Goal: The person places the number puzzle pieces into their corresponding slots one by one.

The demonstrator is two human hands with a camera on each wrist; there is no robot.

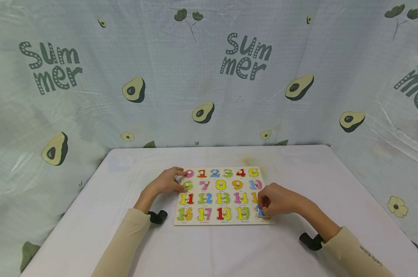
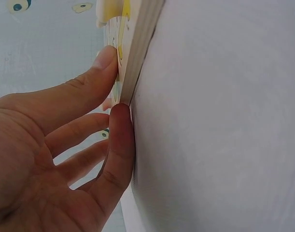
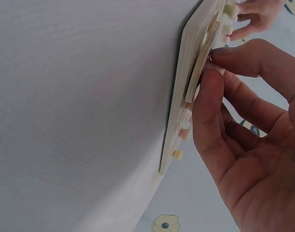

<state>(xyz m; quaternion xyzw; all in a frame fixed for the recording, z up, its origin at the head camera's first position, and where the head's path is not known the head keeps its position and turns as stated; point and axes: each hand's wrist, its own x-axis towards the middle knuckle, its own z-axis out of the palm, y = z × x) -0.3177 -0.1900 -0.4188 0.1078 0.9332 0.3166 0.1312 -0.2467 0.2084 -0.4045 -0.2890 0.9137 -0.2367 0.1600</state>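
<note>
The wooden number puzzle board lies between both hands on the white desk. The left hand rests relaxed against its left edge. The right hand pinches the blue number piece at its lower right corner.

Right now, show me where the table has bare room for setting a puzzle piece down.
The table is bare left of the left hand, right of the right hand, between the puzzle board and the backdrop, and in front of the board between both sleeves. It is crowded at the board's left edge and bottom right corner, where the hands work.
</note>
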